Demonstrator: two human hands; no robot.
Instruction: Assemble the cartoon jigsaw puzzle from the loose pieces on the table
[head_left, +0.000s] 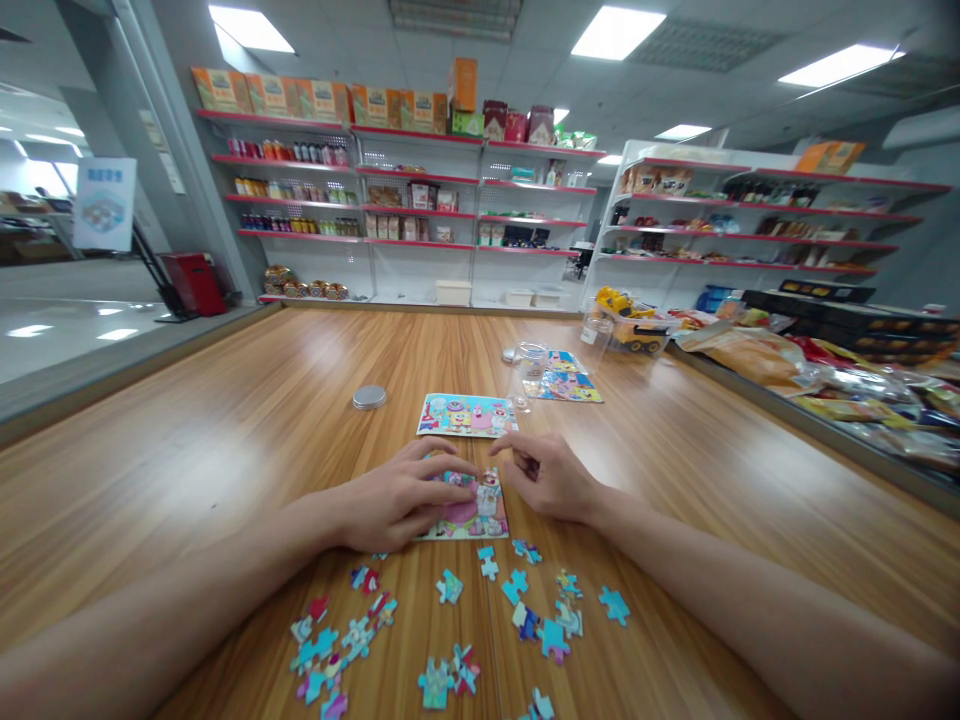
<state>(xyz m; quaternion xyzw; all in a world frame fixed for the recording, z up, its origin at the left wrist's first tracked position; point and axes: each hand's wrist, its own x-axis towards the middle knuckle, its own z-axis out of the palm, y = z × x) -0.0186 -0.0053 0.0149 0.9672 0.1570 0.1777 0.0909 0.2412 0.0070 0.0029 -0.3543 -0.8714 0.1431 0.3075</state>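
A partly assembled jigsaw puzzle [491,510] with pink and pale blue cartoon art lies in front of me. My left hand [409,495] rests over its left side, fingers spread flat across the pieces and hiding part of the picture. At its upper right corner is my right hand [551,478], with the index finger stretched out and the other fingers bent; I see nothing held in it. Just beyond both hands lies a cartoon picture card [469,415]. Loose puzzle pieces are scattered nearer to me, among them a blue piece [614,605] and a teal piece [436,683].
A round metal lid [369,398] sits left of the card. To the right are a clear plastic jar [525,385], another cartoon puzzle picture [562,386] and a bin with a yellow toy truck [637,335]. Snack packets [750,360] line the right edge; stocked shelves [420,180] stand behind.
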